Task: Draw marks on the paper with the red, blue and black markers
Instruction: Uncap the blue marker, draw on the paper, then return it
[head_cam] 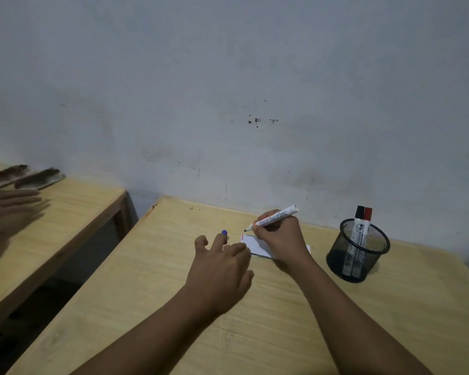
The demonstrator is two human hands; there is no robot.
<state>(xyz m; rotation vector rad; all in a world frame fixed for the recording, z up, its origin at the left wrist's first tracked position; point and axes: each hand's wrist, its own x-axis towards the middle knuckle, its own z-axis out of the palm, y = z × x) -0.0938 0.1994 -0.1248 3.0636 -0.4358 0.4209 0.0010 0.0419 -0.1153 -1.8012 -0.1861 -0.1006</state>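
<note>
Black mesh pen cup (pixel 333 255) on wooden desk (pixel 146 307); second desk (pixel 65 212) left; stained grey wall (pixel 228 77) behind.

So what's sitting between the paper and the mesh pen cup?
In the head view, only bare wooden desk lies between the paper and the mesh cup; the right hand covers the paper's right part.

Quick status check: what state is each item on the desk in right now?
Marker: uncapped, in right hand, tip just above paper.
Paper: flat, pinned by left hand.
Blue cap: at left fingertips.
Mesh cup: upright, two capped markers inside.
</note>
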